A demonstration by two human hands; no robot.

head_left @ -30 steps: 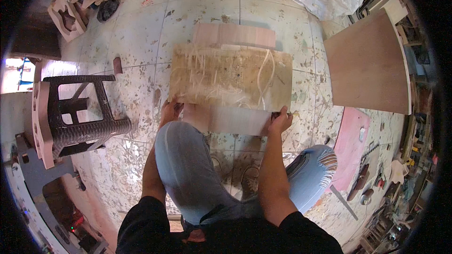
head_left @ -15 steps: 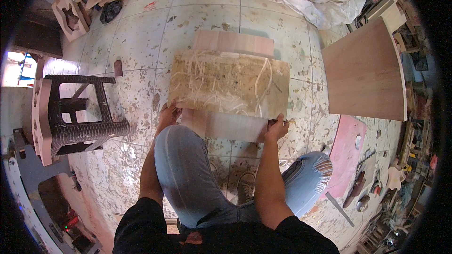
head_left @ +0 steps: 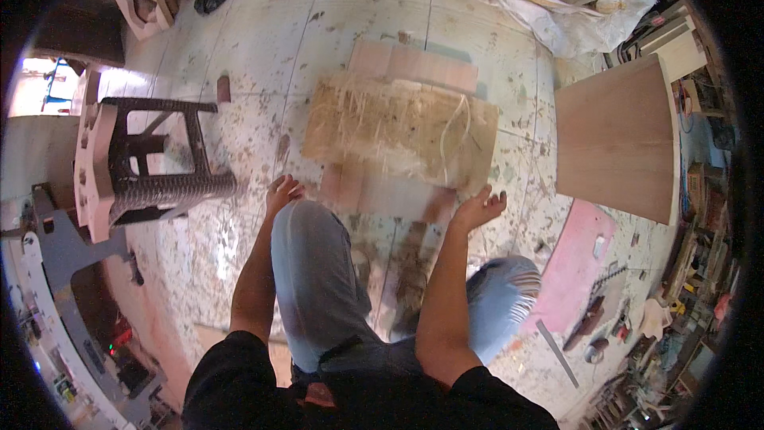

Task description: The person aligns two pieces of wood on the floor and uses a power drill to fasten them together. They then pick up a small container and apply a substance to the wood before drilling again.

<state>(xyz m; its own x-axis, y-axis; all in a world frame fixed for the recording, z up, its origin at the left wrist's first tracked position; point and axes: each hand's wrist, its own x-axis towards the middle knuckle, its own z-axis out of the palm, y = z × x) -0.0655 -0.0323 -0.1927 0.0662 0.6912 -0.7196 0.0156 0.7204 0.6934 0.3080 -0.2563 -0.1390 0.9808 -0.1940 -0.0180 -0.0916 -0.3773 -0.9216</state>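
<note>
Two bare hands, both empty, fingers loosely curled and slightly apart. The left hand [head_left: 283, 189] is just outside the near-left corner of a scuffed plywood sheet [head_left: 398, 127]; the right hand [head_left: 481, 209] is by its near-right corner — blur hides any contact. The sheet lies centrally over pinkish wood [head_left: 382, 195] on a stained tiled floor [head_left: 366, 4]. Handling it well likely needs even support — both near corners kept level.

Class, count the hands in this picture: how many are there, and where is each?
2. The left hand is by the near left corner of the stained board, the right hand by its near right corner.
</note>
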